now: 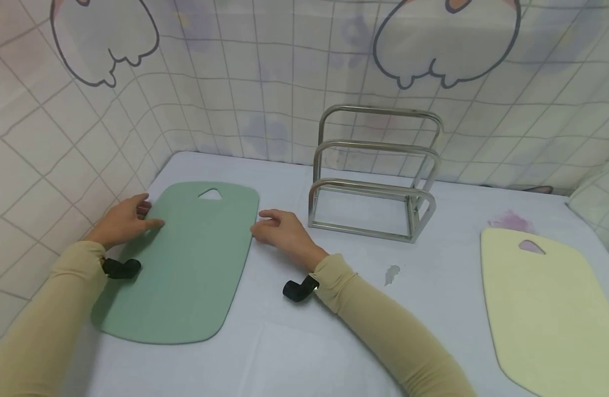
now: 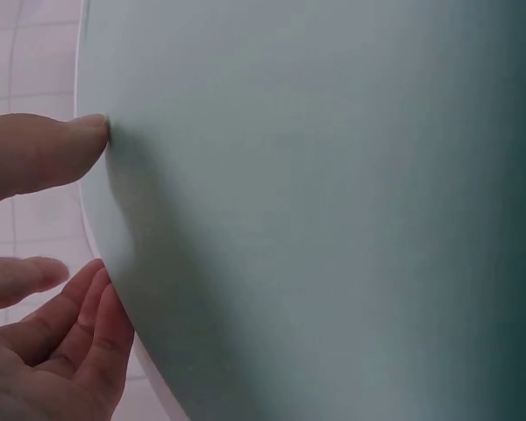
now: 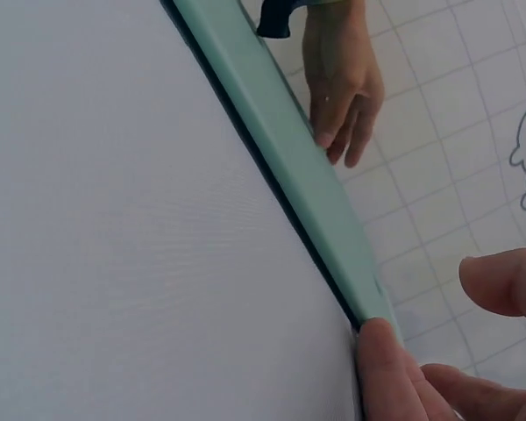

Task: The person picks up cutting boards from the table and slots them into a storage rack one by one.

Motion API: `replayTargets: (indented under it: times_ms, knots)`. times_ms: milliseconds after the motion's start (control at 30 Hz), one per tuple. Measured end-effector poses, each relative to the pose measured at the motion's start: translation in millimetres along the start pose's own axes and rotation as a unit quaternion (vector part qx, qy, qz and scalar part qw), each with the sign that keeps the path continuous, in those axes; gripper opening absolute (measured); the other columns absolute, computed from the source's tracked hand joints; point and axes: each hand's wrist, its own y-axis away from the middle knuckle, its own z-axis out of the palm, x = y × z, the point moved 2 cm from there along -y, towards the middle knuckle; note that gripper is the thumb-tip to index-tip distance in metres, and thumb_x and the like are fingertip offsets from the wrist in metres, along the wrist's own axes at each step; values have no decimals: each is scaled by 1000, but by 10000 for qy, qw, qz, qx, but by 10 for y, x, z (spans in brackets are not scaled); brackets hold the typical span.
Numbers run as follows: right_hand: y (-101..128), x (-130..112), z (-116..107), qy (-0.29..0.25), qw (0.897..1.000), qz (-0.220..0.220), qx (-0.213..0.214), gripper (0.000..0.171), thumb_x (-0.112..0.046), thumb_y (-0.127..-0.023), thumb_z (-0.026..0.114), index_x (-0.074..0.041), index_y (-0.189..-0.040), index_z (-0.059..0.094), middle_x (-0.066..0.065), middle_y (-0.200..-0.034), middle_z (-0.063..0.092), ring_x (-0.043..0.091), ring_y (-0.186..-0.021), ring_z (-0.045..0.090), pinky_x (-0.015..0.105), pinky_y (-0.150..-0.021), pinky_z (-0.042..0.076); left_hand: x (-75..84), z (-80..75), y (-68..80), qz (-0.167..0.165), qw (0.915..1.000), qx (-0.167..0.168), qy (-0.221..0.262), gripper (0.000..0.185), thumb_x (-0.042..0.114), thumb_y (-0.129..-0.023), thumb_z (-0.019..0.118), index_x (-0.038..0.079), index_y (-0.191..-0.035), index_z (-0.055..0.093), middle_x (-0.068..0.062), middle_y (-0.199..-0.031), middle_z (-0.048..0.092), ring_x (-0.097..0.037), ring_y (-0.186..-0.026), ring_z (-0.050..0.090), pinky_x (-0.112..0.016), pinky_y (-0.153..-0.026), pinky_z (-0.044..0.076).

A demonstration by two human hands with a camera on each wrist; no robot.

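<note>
I see the green board (image 1: pixel 185 264) lying flat on the bench (image 1: pixel 304 342), left of the metal rack (image 1: pixel 373 176). My left hand (image 1: pixel 123 220) rests at the green board's left edge, thumb on top, fingers loose and not wrapped around it. My right hand (image 1: pixel 281 229) touches the green board's right edge with its fingertips (image 3: pixel 381 351), fingers nearly straight. The two hands are apart, one on each side of the green board. A yellow board (image 1: pixel 552 309) lies far to the right of the rack.
</note>
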Motion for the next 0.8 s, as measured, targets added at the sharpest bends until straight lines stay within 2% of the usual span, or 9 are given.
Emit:
replayTargets:
  times_ms: [133,300,467,633,800]
  knots:
    - [-11,-12,14,-229,9994,211,134,59,-28,-95,70,-9,-148,54,9,-129,74,21,-115,74,35,-106,55,-9,-11,-15,-47,10000,-53,-24,91,36,-102,63,-20,-155,16,-43,-150,38,-58,-137,42,-70,-112,39]
    - [-18,-53,44,-533,9966,544,323,52,-23,-93,72,-5,-140,61,10,-128,73,20,-115,74,31,-104,57,-42,-19,-41,-134,9998,-163,-22,90,39,-103,60,-19,-156,17,-42,-151,38,-58,-138,41,-70,-113,38]
    - [-24,-77,48,-902,9936,586,340,48,-14,-93,72,2,-137,61,17,-133,69,24,-118,72,29,-102,58,-51,-22,-65,-183,9995,-263,66,85,34,-103,61,-18,-155,20,-43,-151,38,-58,-140,40,-69,-114,37]
    - [-20,-64,37,-856,9943,543,320,49,-9,-91,73,2,-137,61,17,-134,69,22,-118,71,29,-101,58,-41,-28,-83,-268,9985,-367,296,84,29,-101,63,-18,-155,19,-44,-154,33,-59,-144,34,-69,-118,33]
    - [-26,-67,42,-904,9940,567,251,53,-4,-89,74,2,-139,59,17,-134,70,20,-117,71,28,-99,58,-56,-45,-109,-314,9982,-413,300,84,28,-101,65,-17,-156,20,-44,-155,33,-60,-145,31,-70,-118,30]
